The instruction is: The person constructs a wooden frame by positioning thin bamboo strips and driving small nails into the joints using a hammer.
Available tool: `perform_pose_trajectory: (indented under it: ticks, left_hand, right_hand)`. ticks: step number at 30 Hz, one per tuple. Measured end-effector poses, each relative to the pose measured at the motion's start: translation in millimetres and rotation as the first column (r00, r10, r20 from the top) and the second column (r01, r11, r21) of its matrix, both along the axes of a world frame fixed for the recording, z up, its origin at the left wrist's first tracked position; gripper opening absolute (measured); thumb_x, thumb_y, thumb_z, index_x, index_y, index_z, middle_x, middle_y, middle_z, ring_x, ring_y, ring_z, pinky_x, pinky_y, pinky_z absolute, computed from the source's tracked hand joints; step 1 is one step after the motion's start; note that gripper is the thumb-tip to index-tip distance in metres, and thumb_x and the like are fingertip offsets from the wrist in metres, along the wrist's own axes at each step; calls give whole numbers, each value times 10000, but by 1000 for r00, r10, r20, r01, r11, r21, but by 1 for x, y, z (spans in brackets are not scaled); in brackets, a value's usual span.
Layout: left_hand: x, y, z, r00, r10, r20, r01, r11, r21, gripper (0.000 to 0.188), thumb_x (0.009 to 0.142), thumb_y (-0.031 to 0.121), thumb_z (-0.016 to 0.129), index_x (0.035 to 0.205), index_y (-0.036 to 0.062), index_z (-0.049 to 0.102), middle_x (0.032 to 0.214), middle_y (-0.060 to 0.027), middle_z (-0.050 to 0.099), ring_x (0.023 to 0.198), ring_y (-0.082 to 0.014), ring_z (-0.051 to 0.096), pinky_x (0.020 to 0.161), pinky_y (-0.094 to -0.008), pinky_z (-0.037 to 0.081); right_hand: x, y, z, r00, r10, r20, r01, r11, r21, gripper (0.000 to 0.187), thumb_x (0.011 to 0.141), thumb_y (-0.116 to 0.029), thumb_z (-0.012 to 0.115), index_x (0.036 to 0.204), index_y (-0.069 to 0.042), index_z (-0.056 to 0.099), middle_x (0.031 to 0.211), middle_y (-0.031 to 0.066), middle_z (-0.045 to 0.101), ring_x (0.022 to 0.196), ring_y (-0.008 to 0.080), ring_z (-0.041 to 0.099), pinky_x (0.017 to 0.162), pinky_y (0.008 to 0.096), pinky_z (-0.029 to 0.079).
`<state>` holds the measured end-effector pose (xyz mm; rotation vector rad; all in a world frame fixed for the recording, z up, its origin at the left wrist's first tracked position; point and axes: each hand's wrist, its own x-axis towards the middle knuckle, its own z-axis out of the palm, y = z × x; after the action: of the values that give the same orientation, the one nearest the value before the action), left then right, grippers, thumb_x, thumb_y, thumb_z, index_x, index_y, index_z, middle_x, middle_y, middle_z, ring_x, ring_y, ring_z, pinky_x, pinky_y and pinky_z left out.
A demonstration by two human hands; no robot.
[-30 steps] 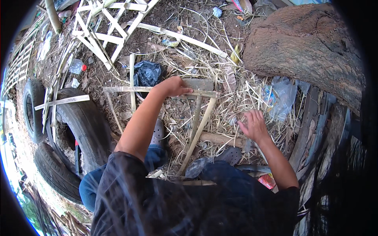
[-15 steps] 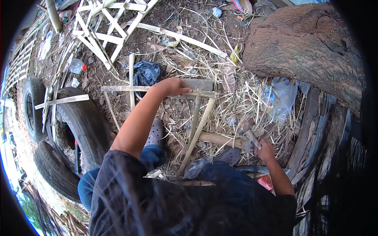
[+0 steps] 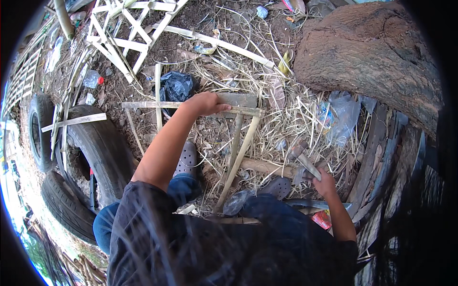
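My left hand (image 3: 209, 104) is closed round a split-bamboo strip (image 3: 152, 105) that runs sideways across the middle. Right under that hand lies a flat grey block (image 3: 243, 100), against the strip. At its right end the strip meets another bamboo piece (image 3: 238, 162), which slants down toward my feet. Lower right, my right hand (image 3: 325, 183) grips the wooden handle of a hammer (image 3: 307, 164). The hammer's head (image 3: 298, 148) points up and away from me, apart from the bamboo frame. Below the hammer lies a thick bamboo pole (image 3: 267, 167) on the ground.
A tree trunk (image 3: 367, 52) fills the far right. Old tyres (image 3: 102, 148) lie at left, near a bamboo lattice (image 3: 138, 33). Plastic bags (image 3: 343, 119), a black bag (image 3: 176, 88) and bamboo shavings litter the soil. A long blade (image 3: 305, 203) rests beside my right foot.
My right hand has shifted slightly to the right and the hammer has turned a little in it. My left hand stays on the bamboo strip.
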<state>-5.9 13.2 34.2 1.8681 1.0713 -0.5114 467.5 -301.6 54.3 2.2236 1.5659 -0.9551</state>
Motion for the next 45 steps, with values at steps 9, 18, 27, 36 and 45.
perform_pose_trajectory:
  ticks: [9,18,27,36,45]
  left_hand:
    - [-22,-7,-3,997,71,-6,-70,993,91,596,927,618,511,1016,67,721,806,-183,690,848,-354,684,812,-456,517]
    - [-30,-8,-3,995,91,-32,-86,987,132,595,906,633,533,1015,81,725,830,-199,696,868,-374,683,809,-465,520]
    - [-40,-4,-11,995,35,93,-53,979,197,545,917,597,541,969,90,734,836,-194,693,838,-397,664,768,-473,522]
    - [-33,-2,-18,999,40,13,-42,984,174,582,906,624,541,979,79,731,861,-210,695,854,-385,674,793,-463,528]
    - [-22,2,-10,999,39,-35,-33,987,155,590,890,656,538,1029,114,726,872,-212,695,873,-388,669,816,-471,526]
  right_hand:
    - [-19,18,22,995,-54,-85,61,995,79,272,801,-258,704,964,-51,632,804,215,678,809,417,661,711,467,520]
    - [-46,65,45,971,-81,-225,135,962,236,210,796,-156,716,910,-18,605,750,205,662,751,413,663,660,430,507]
    - [-72,86,47,959,-25,-283,109,953,283,223,799,-172,727,883,-23,584,736,194,660,710,385,671,636,407,503]
    - [-71,83,33,955,-45,-294,119,964,239,219,819,-187,720,902,-28,594,758,186,671,717,365,676,643,400,500]
    - [-87,91,39,927,-23,-374,130,956,263,223,820,-193,725,854,-15,593,717,183,656,670,369,665,613,404,495]
